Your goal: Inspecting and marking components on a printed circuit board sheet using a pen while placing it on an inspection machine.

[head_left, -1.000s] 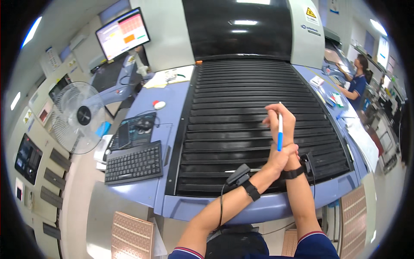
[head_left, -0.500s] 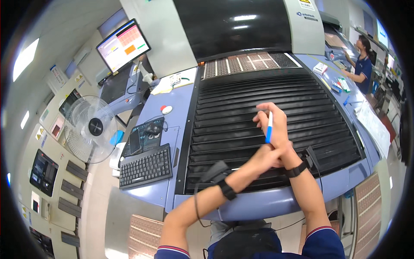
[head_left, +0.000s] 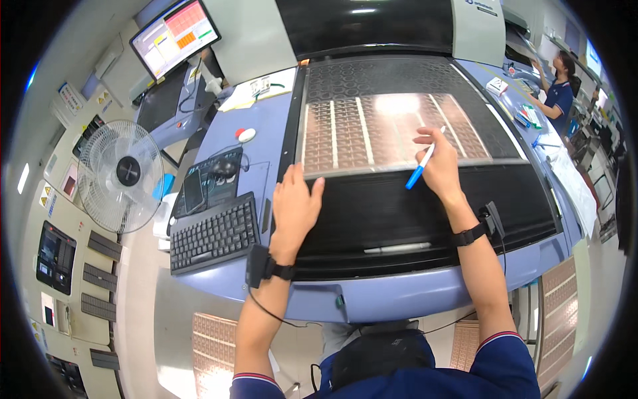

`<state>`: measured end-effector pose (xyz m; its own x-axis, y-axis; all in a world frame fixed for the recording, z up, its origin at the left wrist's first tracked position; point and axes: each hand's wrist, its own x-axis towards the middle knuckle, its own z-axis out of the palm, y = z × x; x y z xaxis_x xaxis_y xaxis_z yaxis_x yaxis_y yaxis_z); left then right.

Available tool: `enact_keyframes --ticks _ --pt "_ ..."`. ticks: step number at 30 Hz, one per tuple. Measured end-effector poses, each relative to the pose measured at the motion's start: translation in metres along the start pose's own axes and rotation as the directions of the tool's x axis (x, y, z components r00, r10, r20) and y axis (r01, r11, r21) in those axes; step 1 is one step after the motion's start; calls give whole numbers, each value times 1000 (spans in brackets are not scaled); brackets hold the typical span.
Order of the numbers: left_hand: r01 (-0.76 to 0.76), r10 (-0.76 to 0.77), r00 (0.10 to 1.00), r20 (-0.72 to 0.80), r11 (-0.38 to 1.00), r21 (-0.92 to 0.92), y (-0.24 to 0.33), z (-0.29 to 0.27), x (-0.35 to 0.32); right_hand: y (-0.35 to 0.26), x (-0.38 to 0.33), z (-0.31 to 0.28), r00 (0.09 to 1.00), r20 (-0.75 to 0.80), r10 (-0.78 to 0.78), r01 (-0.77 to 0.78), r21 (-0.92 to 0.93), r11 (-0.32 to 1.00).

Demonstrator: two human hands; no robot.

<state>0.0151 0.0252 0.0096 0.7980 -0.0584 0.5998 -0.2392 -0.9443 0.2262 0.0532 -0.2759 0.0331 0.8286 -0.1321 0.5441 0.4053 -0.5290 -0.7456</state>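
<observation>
A blue-and-white marker (head_left: pixel 415 177) is held slantwise in my right hand (head_left: pixel 444 167), its blue end pointing down toward me. That hand is over the near right part of a copper-coloured printed panel (head_left: pixel 384 147), which lies on the machine's dark perforated bed (head_left: pixel 372 74). My left hand (head_left: pixel 294 205) has its fingers apart and holds nothing. It is at the left side of the bed, by the panel's near left corner; I cannot tell whether it touches the surface. Nearer to me lies the folded black bellows cover (head_left: pixel 372 223).
Left of the bed are a keyboard (head_left: pixel 214 233), phone (head_left: pixel 193 190), mouse (head_left: pixel 224 166) and round white button (head_left: pixel 246 135). A monitor (head_left: pixel 176 36) and fan (head_left: pixel 119 176) stand beyond. Copper panels (head_left: pixel 559 309) are low at the right. A co-worker (head_left: pixel 558 100) is far right.
The bed has slid toward me, bringing the panel nearer and squeezing the bellows. My crossed hands have separated: the left moved left and opened, while the right keeps the marker.
</observation>
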Motion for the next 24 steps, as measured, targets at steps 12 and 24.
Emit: enact_keyframes --ticks 12,24 --pt "290 -292 955 50 889 -355 10 3 2 -13 -14 4 830 554 64 164 -352 922" --pt "424 -457 889 -6 830 -362 -13 -21 11 -13 -16 10 855 518 20 149 -283 947"
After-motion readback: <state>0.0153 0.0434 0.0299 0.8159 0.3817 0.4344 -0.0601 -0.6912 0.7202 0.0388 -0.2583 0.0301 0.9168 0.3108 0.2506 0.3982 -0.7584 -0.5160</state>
